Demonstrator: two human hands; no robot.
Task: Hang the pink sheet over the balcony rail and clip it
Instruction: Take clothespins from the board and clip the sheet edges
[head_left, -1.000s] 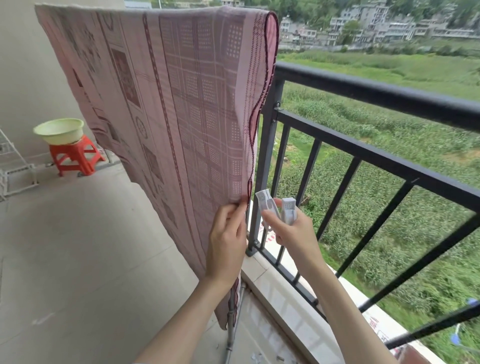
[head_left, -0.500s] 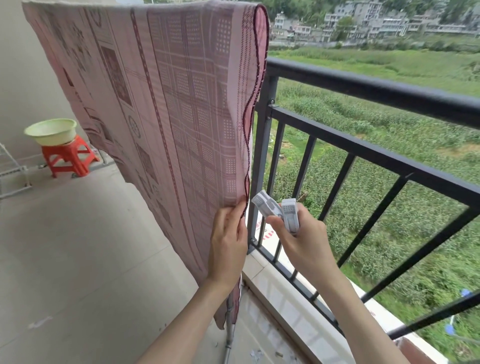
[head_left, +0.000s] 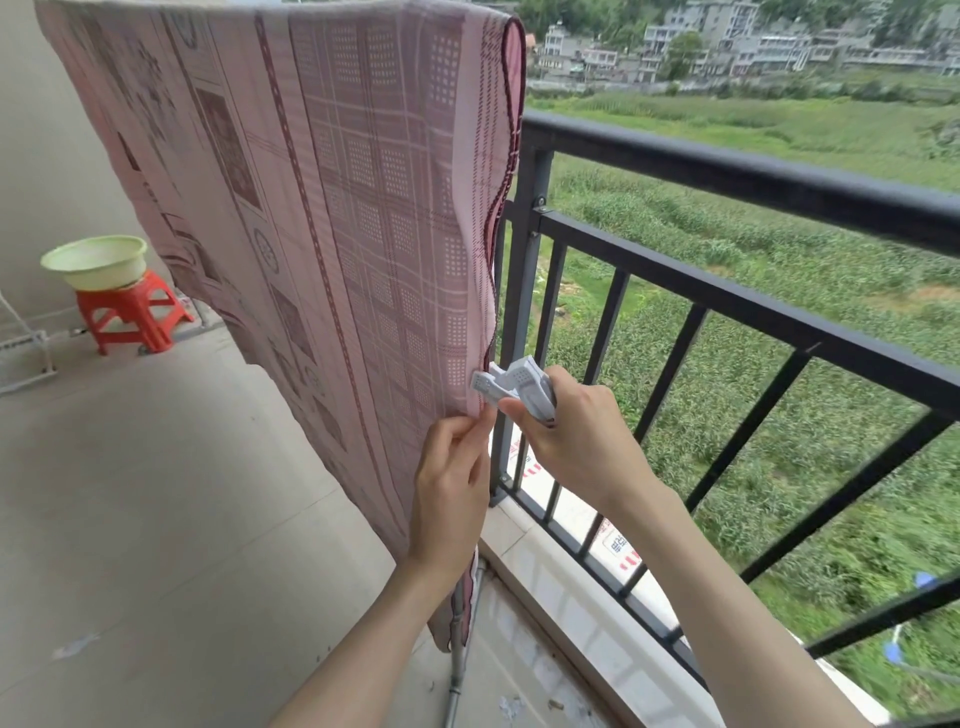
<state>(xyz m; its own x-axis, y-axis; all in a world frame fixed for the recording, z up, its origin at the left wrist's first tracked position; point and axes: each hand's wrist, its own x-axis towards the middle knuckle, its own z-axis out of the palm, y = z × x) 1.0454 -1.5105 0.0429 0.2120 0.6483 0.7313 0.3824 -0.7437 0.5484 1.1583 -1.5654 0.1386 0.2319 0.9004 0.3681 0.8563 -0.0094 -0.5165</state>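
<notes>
The pink sheet (head_left: 322, 208) hangs draped over the balcony rail (head_left: 727, 176). The clip (head_left: 511, 387), a second ago held clear beside the rail post, now has its jaws at the sheet's side hem. The right hand (head_left: 576, 441) squeezes the clip; the left hand (head_left: 452, 483) pinches the hem just below. Judgement: clipping under way, not confirmed seated.

1. Balcony rail (head_left: 727, 176): carries the pink sheet (head_left: 337, 208), draped over its top bar.
2. Floor (head_left: 156, 493): carries a red stool (head_left: 130, 317); a green basin (head_left: 96, 260) rests on the stool.
</notes>
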